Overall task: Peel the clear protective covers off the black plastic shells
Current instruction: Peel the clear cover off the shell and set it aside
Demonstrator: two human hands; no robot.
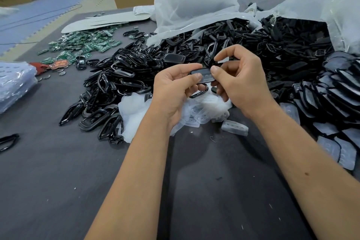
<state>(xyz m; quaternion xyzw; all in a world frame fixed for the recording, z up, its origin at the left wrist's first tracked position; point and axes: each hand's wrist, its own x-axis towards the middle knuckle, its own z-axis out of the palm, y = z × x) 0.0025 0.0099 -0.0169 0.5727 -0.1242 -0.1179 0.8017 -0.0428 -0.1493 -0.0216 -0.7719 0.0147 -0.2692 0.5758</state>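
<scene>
**Two hands holding one black shell above the desk**

The left hand [175,86] and right hand [236,79] meet over the middle of the dark desk [58,181], both gripping a single black plastic shell [202,76]. The left thumb and forefinger pinch its left end; the right thumb presses on its right end, with the right forefinger curled above. Whether a clear cover remains on it cannot be told. Below the hands lies a heap of clear covers [204,113]. A pile of black frames [120,76] spreads toward the far left, with green circuit boards [81,45] beyond. Covered shells [335,91] line the right edge, beside an open white bag [321,6].
</scene>
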